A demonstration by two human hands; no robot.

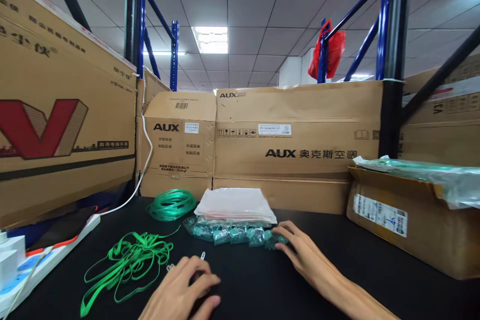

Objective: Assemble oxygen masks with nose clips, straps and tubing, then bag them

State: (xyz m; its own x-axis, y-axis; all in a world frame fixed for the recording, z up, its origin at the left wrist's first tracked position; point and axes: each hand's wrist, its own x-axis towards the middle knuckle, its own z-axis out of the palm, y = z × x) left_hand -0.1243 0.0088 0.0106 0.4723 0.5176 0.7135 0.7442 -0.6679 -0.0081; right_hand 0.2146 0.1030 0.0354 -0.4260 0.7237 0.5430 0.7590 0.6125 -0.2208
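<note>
My right hand [303,249] is at the right end of a row of small clear plastic packets [240,235] with green-tinted contents. Its thumb and fingers are around the end packet [270,240]. My left hand [187,285] hovers low over the black table, fingers bent and thumb apart, with no object visible in it. Small whitish pieces [203,255] lie just beyond its fingertips. Left of that hand is a loose tangle of flat green cord [137,260]. Behind the packets lies a stack of white sheets or flat bags [235,204], beside a coil of green tubing [172,204].
Large cardboard panels [300,135] wall off the back of the black table [240,290]. A brown carton [408,225] with plastic-wrapped material on top stands at right. At left are a white power strip [45,270], a dark phone-like device [62,230] and a white cable [146,160].
</note>
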